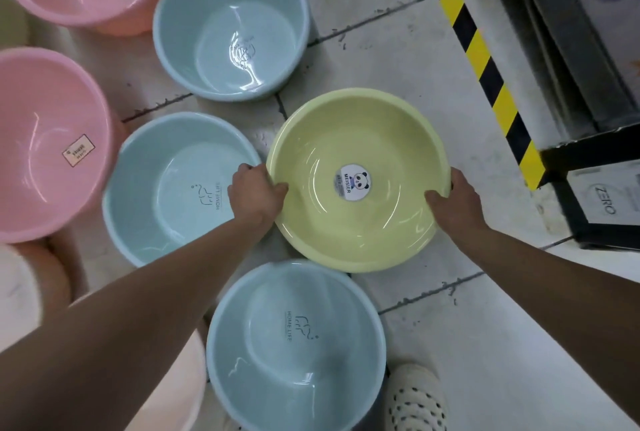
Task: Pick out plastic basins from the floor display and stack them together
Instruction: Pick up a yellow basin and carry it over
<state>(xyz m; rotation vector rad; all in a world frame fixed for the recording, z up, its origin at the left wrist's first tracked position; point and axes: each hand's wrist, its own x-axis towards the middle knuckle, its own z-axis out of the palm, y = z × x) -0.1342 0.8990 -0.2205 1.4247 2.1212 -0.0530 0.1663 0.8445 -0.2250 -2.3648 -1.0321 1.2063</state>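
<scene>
Evidently both hands gripped the yellow basin (358,179) by its rim: the left hand (256,193) clenched on the left edge, the right hand (453,200) on the right edge, thumbs inside. It sat over the tiled floor (381,32), touching the blue basin (180,188) on its left, another blue basin (296,344) nearer.

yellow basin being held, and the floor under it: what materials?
Yellow basin: looks like glossy moulded plastic, judging by sharp light streaks on its smooth wall and thin rolled rim; a round paper-like sticker sits at its centre. Floor: probably pale glazed tile, given dark grout lines and a faint sheen, with scuffs; stone is possible. Left hand and right hand grip its rim.
</scene>
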